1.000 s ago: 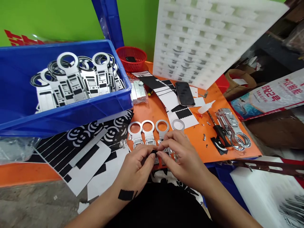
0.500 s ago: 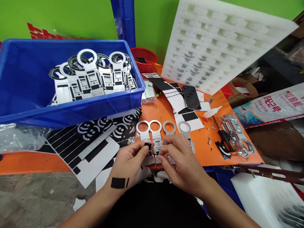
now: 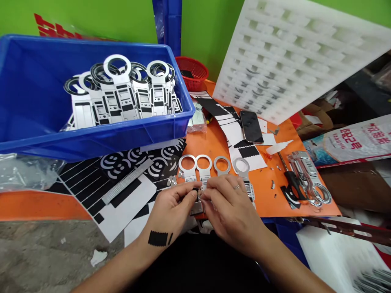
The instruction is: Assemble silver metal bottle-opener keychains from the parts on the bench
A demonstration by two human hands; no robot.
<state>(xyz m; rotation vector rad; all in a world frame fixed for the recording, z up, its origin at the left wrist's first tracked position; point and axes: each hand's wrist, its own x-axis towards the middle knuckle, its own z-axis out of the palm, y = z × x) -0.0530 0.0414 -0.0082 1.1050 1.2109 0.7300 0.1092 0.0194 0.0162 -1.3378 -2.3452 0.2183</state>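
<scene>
My left hand [image 3: 171, 209] pinches a small black sticker piece [image 3: 195, 189] between thumb and forefinger. Its fingertips meet those of my right hand [image 3: 227, 209], whose thumb and forefinger are pressed together; whatever they grip is too small or hidden to make out. Both hands are over a row of flat metal parts with ring-shaped ends, among them one ring [image 3: 187, 156] at the left and another [image 3: 241, 159] at the right. The lower ends of these parts are partly covered by my fingers. A black rectangular sticker [image 3: 158, 238] and a thin strip cling to my left wrist.
Finished-looking ring-ended parts [image 3: 124, 95] fill part of a blue bin [image 3: 122, 138]. Sticker sheets [image 3: 134, 215] and a steel ruler [image 3: 126, 181] lie left. To the right are a phone [image 3: 251, 127], a white glue bottle [image 3: 278, 147] and a black-handled tool [image 3: 295, 183]. White foam [image 3: 293, 53] stands behind.
My right hand has moved left, bringing its fingertips against those of my left hand. The black piece now shows less. The whole view has shifted slightly.
</scene>
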